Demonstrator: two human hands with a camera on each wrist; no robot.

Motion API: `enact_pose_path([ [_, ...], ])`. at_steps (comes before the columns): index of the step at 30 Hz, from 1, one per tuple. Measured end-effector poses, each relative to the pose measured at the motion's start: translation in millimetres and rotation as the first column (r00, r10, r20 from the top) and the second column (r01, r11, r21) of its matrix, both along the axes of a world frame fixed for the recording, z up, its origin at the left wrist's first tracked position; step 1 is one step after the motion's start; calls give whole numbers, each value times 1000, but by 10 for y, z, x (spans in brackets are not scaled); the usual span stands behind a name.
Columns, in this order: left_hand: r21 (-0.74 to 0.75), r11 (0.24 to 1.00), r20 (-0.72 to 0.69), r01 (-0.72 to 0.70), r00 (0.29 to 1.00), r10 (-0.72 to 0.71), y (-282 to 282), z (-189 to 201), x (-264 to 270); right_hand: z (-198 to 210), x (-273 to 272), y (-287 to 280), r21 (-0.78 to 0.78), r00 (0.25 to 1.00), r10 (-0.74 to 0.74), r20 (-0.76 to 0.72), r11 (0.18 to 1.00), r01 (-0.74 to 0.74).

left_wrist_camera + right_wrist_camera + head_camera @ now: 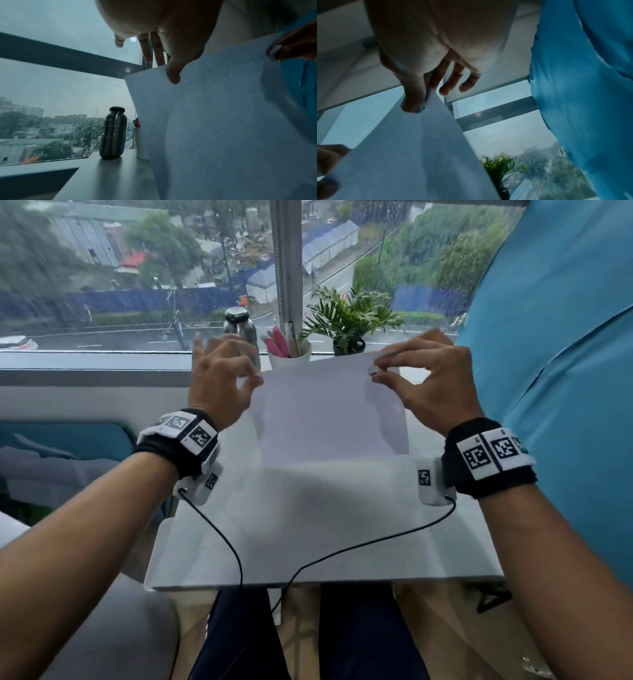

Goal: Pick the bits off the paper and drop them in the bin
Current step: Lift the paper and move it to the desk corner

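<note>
Steel bottle (239,332), pen cup (289,358), potted plant (349,320) on counter (109,175) beyond fingers; blue curtain (555,371) right.

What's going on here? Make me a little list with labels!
paper: white sheet, far edge lifted off the table
left hand: thumb on the sheet's far left corner, fingers spread behind it
right hand: pinches the far right corner
bits: none visible on the sheet
bin: not in view
windowsill: steel bottle, cup of pens, potted plant
right side: blue cloth
outside: rain on the glass, a street and buildings below
</note>
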State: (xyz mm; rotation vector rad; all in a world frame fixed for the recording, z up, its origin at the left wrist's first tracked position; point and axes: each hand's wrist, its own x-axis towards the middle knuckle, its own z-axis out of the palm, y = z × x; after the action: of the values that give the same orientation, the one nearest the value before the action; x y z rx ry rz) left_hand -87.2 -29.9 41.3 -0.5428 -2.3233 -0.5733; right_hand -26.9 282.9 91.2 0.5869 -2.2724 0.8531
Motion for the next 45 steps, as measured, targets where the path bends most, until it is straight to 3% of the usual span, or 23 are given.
enact_pose_path([
  [6,-30,999,-57,-23,998,21,-115,109,130,12,154,-30,-25,990,57,129,998,-54],
  [10,-26,999,-44,-36,998,34,-145,219,184,119,163,-40,-42,990,64,126,997,-60],
  [14,-26,994,95,107,990,-104,-70,321,275,217,163,-109,-16,992,78,102,997,-77],
  [17,-14,998,210,57,976,-53,56,344,292,320,143,-130,-85,997,58,58,995,-53],
  [19,48,998,229,-37,973,25,93,374,256,357,97,-110,-91,1000,-1,11,996,3],
  [24,279,944,371,-174,927,61,352,383,199,331,-17,77,-27,923,-383,-24,923,383],
  [28,485,824,558,-293,829,-34,743,143,98,141,133,19,23,929,-338,-150,938,345],
  [29,537,783,595,-313,799,-89,855,24,52,67,147,17,28,950,-299,-90,953,303],
  [31,583,734,651,-348,741,-165,1098,-159,63,-121,115,66,59,949,-263,177,965,256],
  [34,582,718,709,-382,670,-219,1432,-563,38,-476,38,233,256,754,-339,563,939,231],
  [36,594,689,743,-415,611,-273,1621,-936,-81,-728,44,369,361,627,-398,669,912,194],
  [38,581,692,785,-427,517,-340,1789,-958,64,-964,88,492,417,533,-431,728,896,154],
  [40,575,721,807,-385,413,-423,1929,-978,199,-1153,157,586,452,472,-453,756,883,124],
  [42,589,749,804,-305,318,-503,1987,-1008,301,-1282,225,659,444,466,-455,759,885,140],
  [45,472,877,842,92,247,-479,1927,-985,446,-1365,314,731,416,486,-452,748,890,187],
])
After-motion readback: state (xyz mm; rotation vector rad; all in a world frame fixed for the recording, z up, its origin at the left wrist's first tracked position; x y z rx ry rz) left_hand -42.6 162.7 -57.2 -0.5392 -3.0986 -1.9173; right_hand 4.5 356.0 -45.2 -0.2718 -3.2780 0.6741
